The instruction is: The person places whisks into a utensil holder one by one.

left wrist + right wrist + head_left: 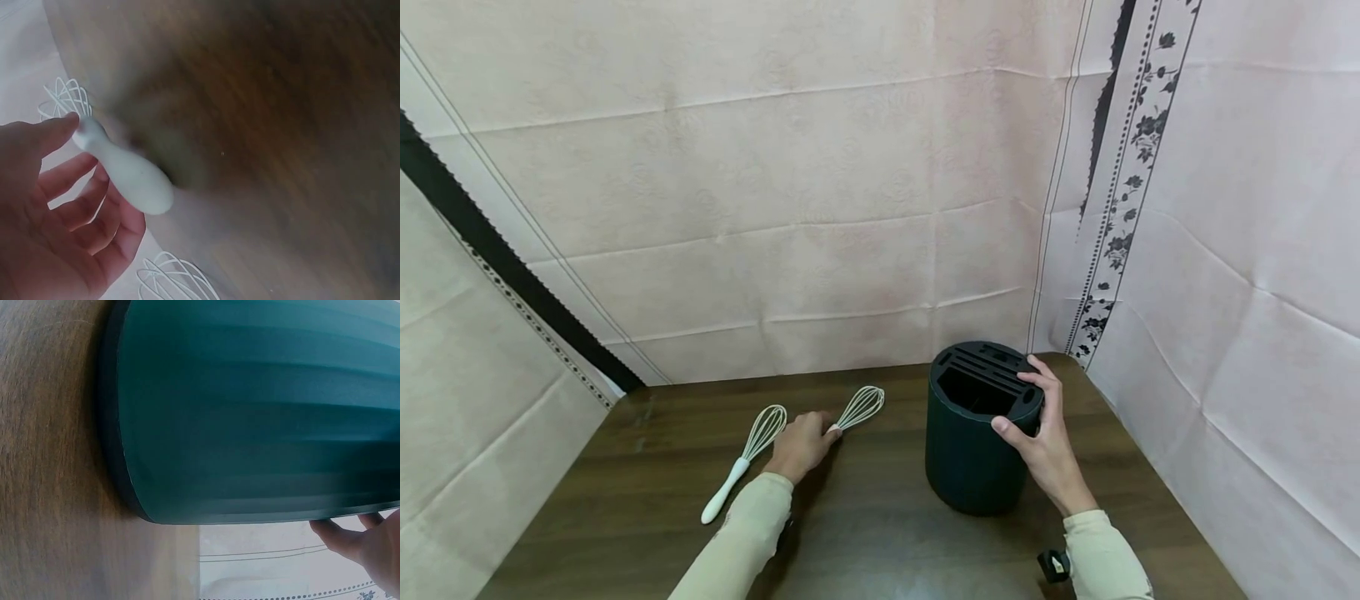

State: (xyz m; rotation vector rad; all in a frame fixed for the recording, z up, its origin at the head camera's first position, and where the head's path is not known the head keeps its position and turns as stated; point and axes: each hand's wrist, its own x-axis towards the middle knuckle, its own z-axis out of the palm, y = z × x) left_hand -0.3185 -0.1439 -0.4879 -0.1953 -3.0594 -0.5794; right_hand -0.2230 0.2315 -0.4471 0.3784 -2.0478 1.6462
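Observation:
My left hand (802, 446) pinches a white whisk (861, 407) near the top of its handle, thumb on one side and fingers curled beneath, as the left wrist view shows. The whisk's rounded handle (134, 178) points away from the palm. A second white whisk (747, 460) lies on the table to the left of that hand. My right hand (1043, 433) holds the rim of a dark green round utensil holder (976, 458), thumb at the front and fingers over the far right side. The holder stands upright, its black top divided into a large opening and narrow slots.
Both stand on a dark brown wooden table (865, 533). Pale cloth (820, 208) hangs behind the table's back edge, and more cloth (1255, 317) with a floral border rises along the right side. A small black device (1055, 566) sits at the right wrist.

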